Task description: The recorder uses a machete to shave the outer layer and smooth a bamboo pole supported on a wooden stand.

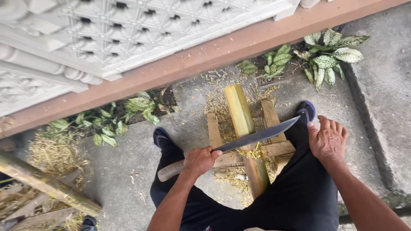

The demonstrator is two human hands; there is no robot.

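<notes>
Your left hand [200, 161] is clamped on the big knife [257, 136] laid across the bamboo pole [242, 124] on the wooden stand [274, 147], right hand [327, 140] flat on your knee, shavings [220, 105] showing some scraping done.

A bamboo pole [244, 128] lies lengthwise on a low wooden stand [271, 147] between the person's legs. A long knife [257, 137] lies crosswise on the pole, its handle in the left hand [200, 161]. The right hand [327, 141] rests on the right knee. Shavings [218, 102] lie on the ground around the stand, leafy plants [329, 53] grow beyond it along a wall, and what seems to be more bamboo [47, 184] lies far left.
</notes>
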